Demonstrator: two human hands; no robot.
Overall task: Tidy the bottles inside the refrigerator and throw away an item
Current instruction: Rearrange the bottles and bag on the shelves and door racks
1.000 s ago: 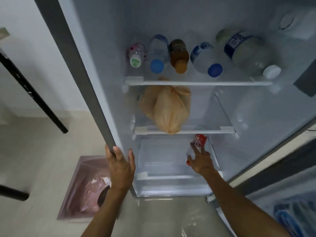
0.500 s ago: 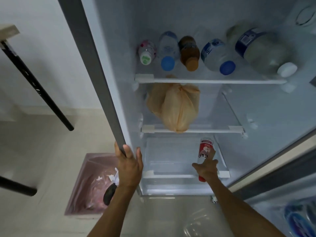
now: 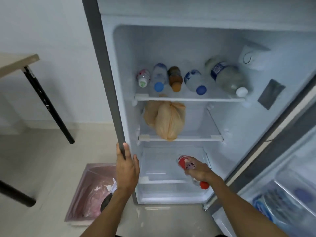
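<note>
Bottles lie in a row on the top shelf (image 3: 189, 99) of the open refrigerator (image 3: 213, 48), caps toward you, while one more sits in your right hand down by the bottom drawer. Starting at the far left, a table (image 3: 18, 63) with black legs stands against the wall, and a bin lined with a pink bag (image 3: 90, 190) sits on the floor just beside the fridge's left wall. Your left hand (image 3: 127, 170) grips the grey front edge of that wall (image 3: 106, 82), fingers wrapped around it and thumb spread out on the inner side. On the top shelf you see a small bottle with a white cap (image 3: 143, 77), a clear bottle with a blue cap (image 3: 159, 77), a brown bottle with an orange cap (image 3: 174, 78), another blue-capped bottle (image 3: 195, 82), and a large bottle with a white cap (image 3: 227, 77), which lies apart from the rest and angled. Below, a tan plastic bag (image 3: 166, 120) rests on the middle shelf, its bottom hanging over the front edge. Your right hand (image 3: 196, 170) is closed around a red-labelled bottle (image 3: 183, 162), fingers curled over its middle, with the red cap (image 3: 204, 185) pointing toward you and the bottle tilted over the clear drawer (image 3: 159, 168). At the far right, the open door's shelf (image 3: 290, 194) holds blurred items that you cannot identify.
</note>
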